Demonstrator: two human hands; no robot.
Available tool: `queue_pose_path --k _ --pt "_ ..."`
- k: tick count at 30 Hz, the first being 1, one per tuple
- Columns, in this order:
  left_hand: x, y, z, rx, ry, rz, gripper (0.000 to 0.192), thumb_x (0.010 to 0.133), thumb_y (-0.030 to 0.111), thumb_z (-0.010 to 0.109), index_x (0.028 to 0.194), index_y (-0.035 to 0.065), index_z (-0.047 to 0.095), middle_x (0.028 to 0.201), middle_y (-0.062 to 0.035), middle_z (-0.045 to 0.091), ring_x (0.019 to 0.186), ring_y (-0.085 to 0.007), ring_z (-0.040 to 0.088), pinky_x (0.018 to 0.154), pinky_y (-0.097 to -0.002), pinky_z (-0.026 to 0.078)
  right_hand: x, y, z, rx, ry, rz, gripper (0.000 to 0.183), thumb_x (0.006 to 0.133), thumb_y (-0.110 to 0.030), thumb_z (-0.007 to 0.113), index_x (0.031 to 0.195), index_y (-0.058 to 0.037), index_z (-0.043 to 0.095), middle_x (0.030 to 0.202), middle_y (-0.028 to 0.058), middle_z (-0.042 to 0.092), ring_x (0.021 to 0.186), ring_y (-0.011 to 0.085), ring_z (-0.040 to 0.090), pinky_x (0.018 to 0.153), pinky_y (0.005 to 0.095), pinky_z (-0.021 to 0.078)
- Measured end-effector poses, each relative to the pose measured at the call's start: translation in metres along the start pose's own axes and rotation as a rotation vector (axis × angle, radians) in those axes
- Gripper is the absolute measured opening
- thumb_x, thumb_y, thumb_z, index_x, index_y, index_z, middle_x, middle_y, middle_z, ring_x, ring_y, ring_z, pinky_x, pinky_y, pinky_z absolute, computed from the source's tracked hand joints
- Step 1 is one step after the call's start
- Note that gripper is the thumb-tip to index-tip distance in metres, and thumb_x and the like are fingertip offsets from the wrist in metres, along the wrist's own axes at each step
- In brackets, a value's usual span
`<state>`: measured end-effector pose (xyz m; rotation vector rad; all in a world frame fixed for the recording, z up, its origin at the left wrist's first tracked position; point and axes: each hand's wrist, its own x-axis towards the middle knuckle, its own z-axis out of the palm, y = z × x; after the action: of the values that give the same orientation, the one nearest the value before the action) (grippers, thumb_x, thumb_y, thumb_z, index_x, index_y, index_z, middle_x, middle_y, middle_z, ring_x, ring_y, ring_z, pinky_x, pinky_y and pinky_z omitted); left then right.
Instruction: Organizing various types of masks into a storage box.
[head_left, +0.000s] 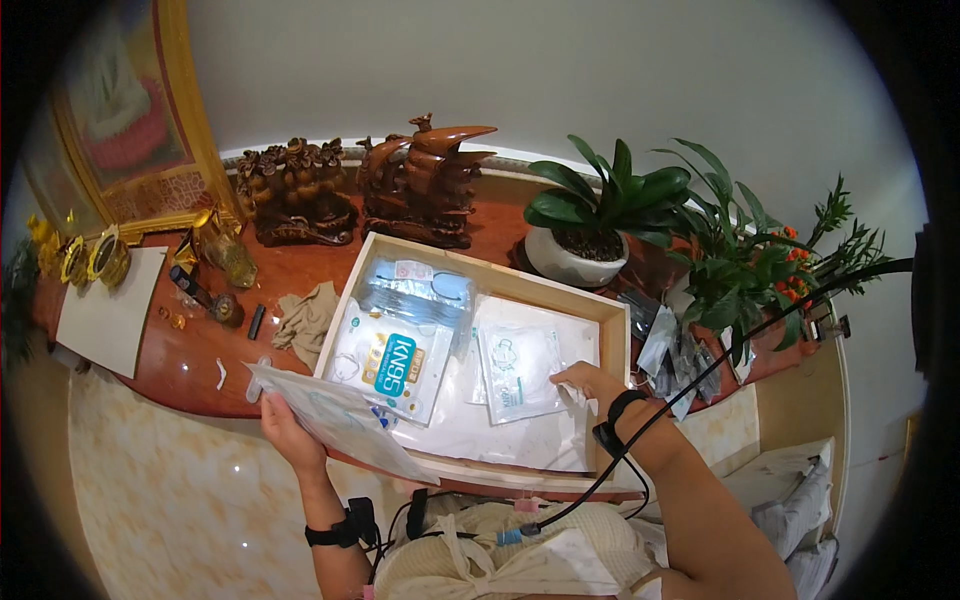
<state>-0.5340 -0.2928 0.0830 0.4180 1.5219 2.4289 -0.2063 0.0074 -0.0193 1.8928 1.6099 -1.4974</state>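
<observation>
My left hand (289, 431) grips a flat white plastic packet (341, 420) by its left end, tilted over the front left of a wooden drawer box (555, 285). Inside the box, my right hand (596, 386) has its fingertips on the right edge of a clear mask packet (521, 371) with a printed mask drawing. Part of another packet shows from under that one. To the left lie a white KN95 mask pack (394, 367) and, behind it, a clear bag of light blue face masks (420, 292).
The box sits on a glossy red-brown wooden table (202, 375). A beige cloth (307, 322) touches its left side. Behind stand a carved ship (424, 187) and a white-potted plant (577, 255). Grey plastic packets (679, 356) lie to the right. A black cable (675, 397) crosses my right forearm.
</observation>
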Motion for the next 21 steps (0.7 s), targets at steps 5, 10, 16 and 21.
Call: queue_pose_path --k 5,10,16,21 --pt "0.001 0.002 0.008 -0.025 0.052 0.020 0.031 0.091 0.020 0.035 0.107 -0.0040 0.045 0.099 -0.0061 0.051 0.088 -0.0114 0.047 0.079 -0.0240 0.037 0.021 0.001 0.013 0.246 0.055 0.086 0.049 0.069 -0.025 0.068 0.097 0.0117 0.052 0.102 0.0212 0.051 0.095 0.0352 0.046 0.079 0.0494 0.0347" --pt "0.000 0.002 0.004 0.003 0.011 0.017 0.031 0.091 0.020 0.035 0.108 -0.0041 0.045 0.101 -0.0067 0.051 0.088 -0.0117 0.048 0.079 -0.0242 0.037 0.006 -0.018 0.028 0.568 0.247 0.078 0.035 0.071 -0.020 0.066 0.087 0.0090 0.054 0.084 0.0149 0.054 0.084 0.0298 0.048 0.072 0.0478 0.0367" --pt "-0.001 0.002 0.007 0.047 0.003 0.033 0.028 0.090 0.019 0.035 0.104 -0.0034 0.046 0.097 -0.0059 0.052 0.086 -0.0111 0.048 0.078 -0.0238 0.037 0.014 -0.038 0.031 0.560 0.147 -0.026 0.030 0.074 -0.018 0.063 0.087 0.0074 0.054 0.078 0.0120 0.057 0.070 0.0263 0.054 0.061 0.0447 0.0399" --pt "0.000 -0.001 0.002 0.011 -0.016 0.037 0.026 0.090 0.019 0.036 0.098 -0.0024 0.047 0.093 -0.0050 0.052 0.084 -0.0106 0.047 0.077 -0.0236 0.037 -0.003 -0.062 0.019 -0.213 0.252 -0.235 0.030 0.071 -0.023 0.060 0.074 0.0067 0.058 0.068 0.0153 0.060 0.052 0.0243 0.056 0.050 0.0410 0.0431"
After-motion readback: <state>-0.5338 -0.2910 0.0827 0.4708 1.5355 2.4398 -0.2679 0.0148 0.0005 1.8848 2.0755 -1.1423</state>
